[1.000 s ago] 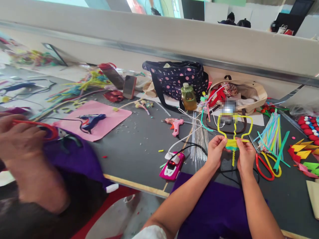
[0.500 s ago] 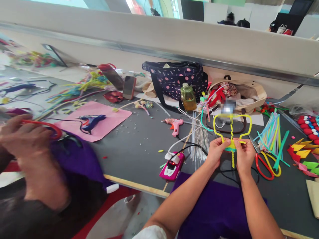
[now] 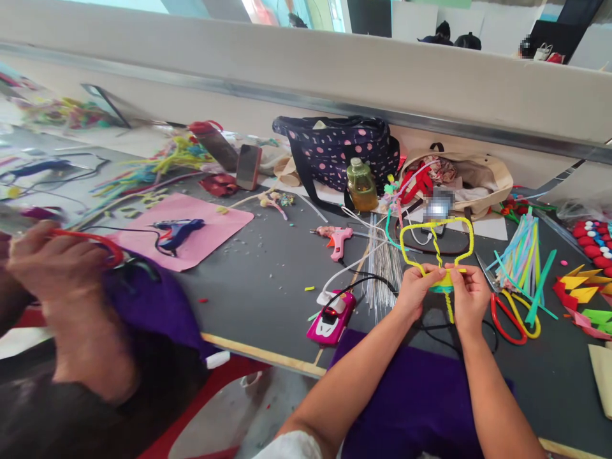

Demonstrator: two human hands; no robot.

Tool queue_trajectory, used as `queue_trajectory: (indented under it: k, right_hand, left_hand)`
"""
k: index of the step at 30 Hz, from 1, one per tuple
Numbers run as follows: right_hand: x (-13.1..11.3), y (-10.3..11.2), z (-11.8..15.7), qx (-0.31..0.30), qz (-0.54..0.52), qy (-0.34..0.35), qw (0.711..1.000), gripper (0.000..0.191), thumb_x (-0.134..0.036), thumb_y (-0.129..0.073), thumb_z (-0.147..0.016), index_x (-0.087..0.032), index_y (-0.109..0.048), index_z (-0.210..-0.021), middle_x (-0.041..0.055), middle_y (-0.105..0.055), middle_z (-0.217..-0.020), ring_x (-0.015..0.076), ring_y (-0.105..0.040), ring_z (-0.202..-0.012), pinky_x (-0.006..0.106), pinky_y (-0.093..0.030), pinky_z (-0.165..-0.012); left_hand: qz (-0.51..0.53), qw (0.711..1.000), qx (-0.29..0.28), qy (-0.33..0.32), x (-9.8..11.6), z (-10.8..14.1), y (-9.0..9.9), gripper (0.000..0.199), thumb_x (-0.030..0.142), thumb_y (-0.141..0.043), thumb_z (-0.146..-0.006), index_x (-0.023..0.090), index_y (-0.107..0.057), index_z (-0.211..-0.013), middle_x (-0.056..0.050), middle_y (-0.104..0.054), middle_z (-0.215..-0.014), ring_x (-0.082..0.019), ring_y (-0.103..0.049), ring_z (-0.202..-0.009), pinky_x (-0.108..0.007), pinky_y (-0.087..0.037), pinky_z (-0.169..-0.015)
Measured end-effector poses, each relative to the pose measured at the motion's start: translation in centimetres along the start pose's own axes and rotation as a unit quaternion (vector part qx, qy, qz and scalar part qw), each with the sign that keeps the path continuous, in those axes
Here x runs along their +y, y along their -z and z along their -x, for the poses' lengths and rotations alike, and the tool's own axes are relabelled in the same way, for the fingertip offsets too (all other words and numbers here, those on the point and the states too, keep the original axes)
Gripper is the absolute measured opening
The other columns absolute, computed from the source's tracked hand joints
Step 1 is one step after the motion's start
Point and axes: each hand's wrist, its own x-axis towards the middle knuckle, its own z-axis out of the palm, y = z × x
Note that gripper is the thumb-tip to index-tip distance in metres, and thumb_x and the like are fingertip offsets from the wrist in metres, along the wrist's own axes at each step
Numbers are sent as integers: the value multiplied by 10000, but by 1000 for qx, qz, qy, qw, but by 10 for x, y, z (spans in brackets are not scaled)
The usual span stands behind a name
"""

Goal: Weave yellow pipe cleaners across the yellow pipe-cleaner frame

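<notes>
Over the dark-grey worktop [image 3: 261, 303], at your view's four o'clock, your left hand [image 3: 417, 291] and right hand [image 3: 470, 292] pinch the yellow pipe-cleaner frame [image 3: 447, 279] by its wrapped base, apparently to leave its loops uncrushed.

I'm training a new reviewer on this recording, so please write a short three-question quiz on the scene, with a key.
1. Multiple choice: what do the wearer's left hand and right hand both hold?
A) a phone
B) a yellow frame
C) a bottle

2. True or false: the blue glue gun lies on the pink sheet.

3. Short answer: what are the two handle colours of the scissors?

Key:
1. B
2. True
3. Red and yellow
</notes>
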Motion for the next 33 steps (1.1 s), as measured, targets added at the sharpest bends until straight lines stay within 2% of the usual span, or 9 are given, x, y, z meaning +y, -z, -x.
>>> queue_trajectory:
  k: [4, 8, 12, 16, 22, 28, 33]
  right_hand:
    - [1, -1, -3, 11, -47, -32, 998, 360, -332, -756, -705, -195, -563, -977, 16, -698, -790, 158, -662, -710, 286, -508, -685]
    - [4, 2, -10, -6, -80, -84, 993, 299, -319, -790, -650, -185, -613, -851, -13, -646, -759, 119, -609, -664, 242, -478, -632]
    - [7, 7, -15, -35, -106, -120, 987, 280, -352, -771, -664, -188, -630, -843, 0, -660, -759, 133, -611, -658, 265, -479, -636]
    - [9, 11, -16, -43, -109, -132, 984, 289, -386, -747, -680, -181, -648, -858, 13, -673, -756, 150, -619, -659, 285, -480, -639]
    - [9, 12, -19, -24, -127, -135, 982, 262, -349, -778, -644, -180, -673, -814, 0, -678, -731, 134, -599, -623, 267, -463, -612]
    - [7, 13, -19, -48, -86, -143, 985, 277, -382, -755, -665, -169, -701, -834, -8, -639, -656, 120, -552, -560, 251, -429, -549]
    - [7, 11, -16, -35, -63, -146, 987, 200, -344, -734, -669, -169, -709, -765, -3, -648, -676, 116, -540, -567, 231, -399, -518]
  left_hand:
    - [-11, 999, 19, -28, -2, 0, -1, 271, 312, -863, -536, 124, -695, -634, -19, -658, -619, -96, -558, -569, -220, -428, -595]
    - [-6, 1000, 13, -21, -1, 1, -1, 273, 303, -872, -515, 128, -699, -634, -16, -652, -605, -99, -554, -561, -219, -422, -584]
    - [9, 1000, 18, -15, -1, 0, -1, 276, 309, -872, -510, 131, -705, -638, -15, -644, -606, -104, -555, -569, -225, -431, -588]
    - [5, 999, 29, -17, -1, 0, -1, 282, 322, -869, -509, 131, -698, -624, -12, -634, -601, -106, -555, -569, -233, -433, -592]
    - [-3, 1000, 5, -3, -3, -1, 1, 291, 333, -868, -514, 127, -700, -632, -15, -635, -593, -102, -548, -553, -229, -420, -579]
    - [-12, 1000, -15, 7, -3, 3, -3, 305, 345, -870, -512, 131, -681, -622, -7, -620, -578, -98, -538, -537, -223, -414, -573]
    - [-31, 999, -22, 7, -3, 7, -6, 291, 325, -867, -510, 133, -669, -603, 0, -614, -573, -91, -524, -530, -222, -402, -572]
